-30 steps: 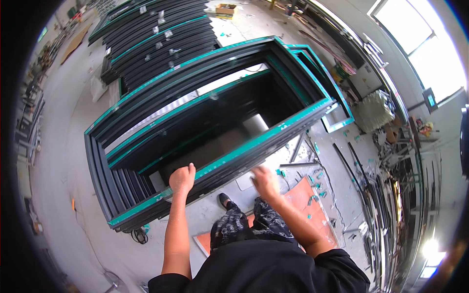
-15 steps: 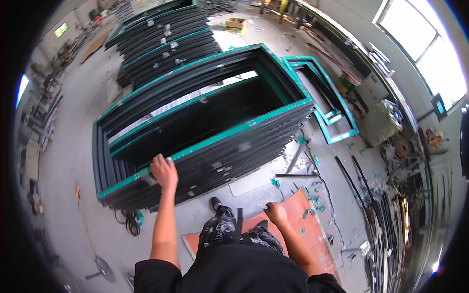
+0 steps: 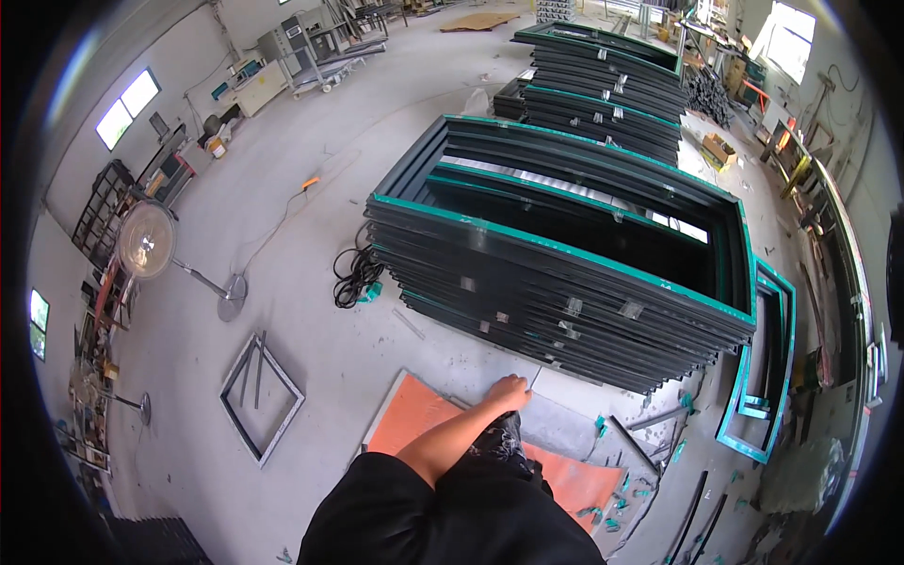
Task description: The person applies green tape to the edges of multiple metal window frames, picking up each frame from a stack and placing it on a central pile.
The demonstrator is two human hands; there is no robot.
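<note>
- Stack of black frames (image 3: 527,292) stands on the floor (image 3: 325,414), ahead of the wearer (image 3: 433,523) and, from the hand I can see, forward and mostly to the right.
- Its long axis runs crosswise, slanting from the far left end to the right end, which sits lower in my view; a long side faces the wearer.
- Left hand (image 3: 509,392) is the only one I have, so I judge it the nearer; it hangs low in front of the legs (image 3: 499,441), apart from the near side, with floor showing between.
- I read its fingers as curled into a loose fist, and I see nothing gripped.
- Right hand is out of my sight; I can't say whether it is closed or holding anything.
- The frames look rectangular and dark, ribbed where their edges layer up; a teal strip (image 3: 565,252) lines the top rim, and the hollow middle falls into shadow.
- Beside the left end I see a coil of black cable (image 3: 350,281); beyond the right end, a smaller teal-edged frame (image 3: 778,400).
</note>
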